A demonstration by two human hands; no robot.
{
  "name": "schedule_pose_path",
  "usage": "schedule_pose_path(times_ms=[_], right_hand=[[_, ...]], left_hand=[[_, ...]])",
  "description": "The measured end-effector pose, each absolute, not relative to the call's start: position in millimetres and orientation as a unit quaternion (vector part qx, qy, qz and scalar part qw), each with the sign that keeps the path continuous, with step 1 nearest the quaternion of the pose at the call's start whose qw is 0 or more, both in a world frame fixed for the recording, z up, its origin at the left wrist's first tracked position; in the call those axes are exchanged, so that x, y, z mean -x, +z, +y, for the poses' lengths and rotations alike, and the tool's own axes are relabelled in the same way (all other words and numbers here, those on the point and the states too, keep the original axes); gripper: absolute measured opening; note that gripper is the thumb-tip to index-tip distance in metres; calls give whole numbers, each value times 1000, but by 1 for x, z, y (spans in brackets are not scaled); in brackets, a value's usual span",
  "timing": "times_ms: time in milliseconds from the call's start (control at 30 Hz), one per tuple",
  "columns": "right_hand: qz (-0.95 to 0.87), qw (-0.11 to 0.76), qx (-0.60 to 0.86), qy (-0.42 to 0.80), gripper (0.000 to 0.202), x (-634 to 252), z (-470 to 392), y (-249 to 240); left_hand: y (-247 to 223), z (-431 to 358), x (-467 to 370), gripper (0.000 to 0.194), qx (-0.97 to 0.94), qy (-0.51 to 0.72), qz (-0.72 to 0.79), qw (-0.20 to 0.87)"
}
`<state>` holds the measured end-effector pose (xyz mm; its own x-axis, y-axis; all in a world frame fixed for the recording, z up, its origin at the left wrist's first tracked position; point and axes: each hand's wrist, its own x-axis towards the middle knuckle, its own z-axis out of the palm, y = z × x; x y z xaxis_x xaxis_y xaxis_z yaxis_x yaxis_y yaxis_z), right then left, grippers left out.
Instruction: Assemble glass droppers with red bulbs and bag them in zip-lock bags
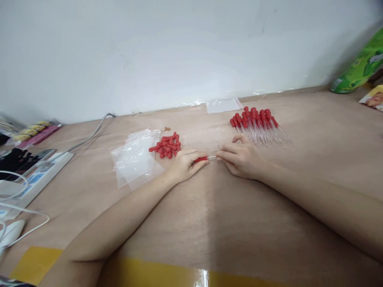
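Observation:
Between my two hands lies a dropper made of a red rubber bulb and a clear glass tube. My left hand pinches the bulb between thumb and fingers. The tube is gripped by the fingers of my right hand, which hide its far end. Beyond my left hand sits a pile of loose red bulbs. Clear tubes lie side by side behind my hands. To the right of them rests a group of droppers with red bulbs fitted on their tubes.
Clear plastic bags lie left of the loose bulbs, and another bag is by the wall. A white power strip with cables and a white mouse occupy the left side. A green package stands at the far right.

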<state>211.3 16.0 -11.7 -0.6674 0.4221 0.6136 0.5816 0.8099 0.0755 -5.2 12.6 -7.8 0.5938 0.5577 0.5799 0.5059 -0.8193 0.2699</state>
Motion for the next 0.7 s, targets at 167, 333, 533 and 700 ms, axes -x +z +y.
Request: schedule_pose_path(times_ms=[167, 333, 533, 700], right_hand=[[-903, 308, 275, -114, 28, -208, 16, -13], [-904, 310, 274, -106, 30, -205, 18, -15], [-902, 309, 279, -113, 33, -204, 17, -13], [-882, 336, 295, -152, 24, -204, 13, -12]], left_hand=[[-11, 13, 6, 16, -898, 325, 293, 37], [-11, 13, 5, 14, -898, 336, 281, 29], [-13, 15, 5, 12, -897, 351, 268, -5], [-8, 13, 5, 18, -891, 335, 284, -117]])
